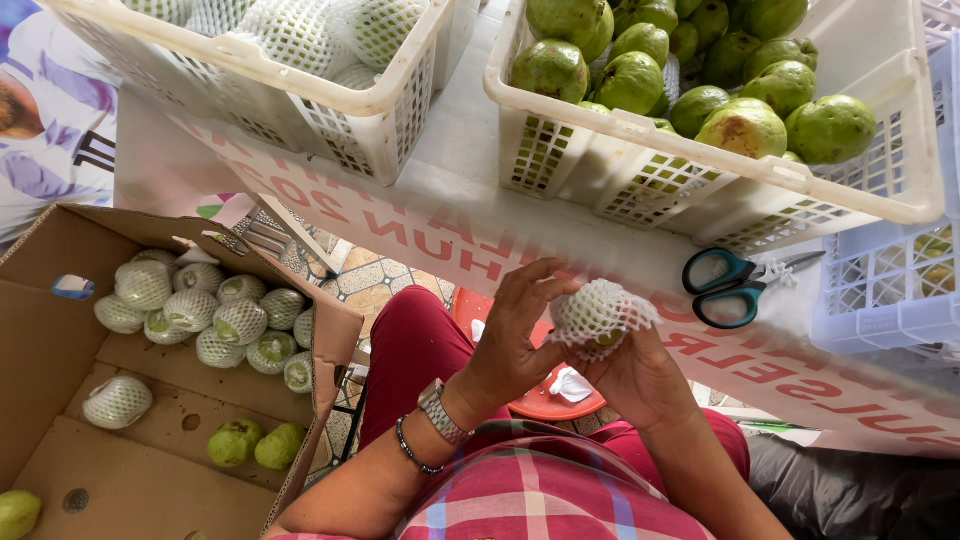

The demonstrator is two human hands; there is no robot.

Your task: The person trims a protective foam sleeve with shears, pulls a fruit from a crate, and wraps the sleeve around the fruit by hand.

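Between my two hands, just above my lap, sits the netted guava (598,318); my right hand (640,375) cups it from below in a closed grip; my left hand (515,330) curls its fingers over the netting from the side, equally near.

One head-worn camera looks steeply down, close over the table (450,170).

White foam-net sleeve (600,312); matt brown cardboard box (60,340).
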